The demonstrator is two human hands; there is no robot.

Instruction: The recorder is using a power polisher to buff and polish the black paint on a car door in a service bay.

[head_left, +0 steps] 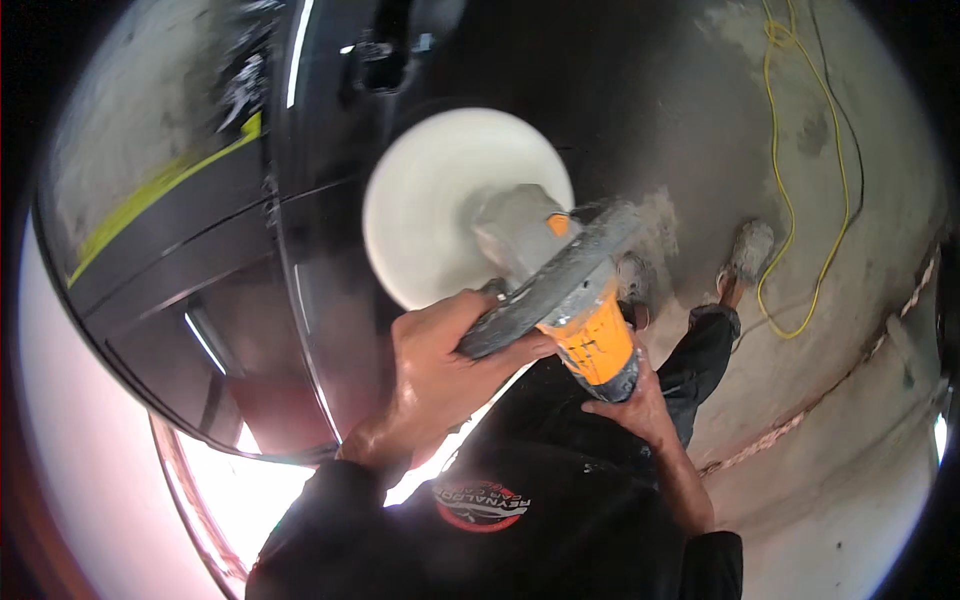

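An orange and grey power polisher (596, 342) is in both hands, with its large, round white pad (415, 215) facing the dark, glossy car panel (335, 235). The pad's face looks smeared, as if spinning. My left hand (435, 350) is closed round the dusty black loop handle (555, 275) near the polisher's head. Lower and to the right, my right hand (645, 405) wraps round the rear end of the orange body. How firmly the pad presses on the panel I cannot tell.
Yellow tape (150, 205) runs along the panel at the left, and a door handle (378, 50) shows near the top. On the concrete floor (700, 120) at right lie a looped yellow cord (769, 130) and a dark cable. My dusty shoe (752, 248) stands beside the cord.
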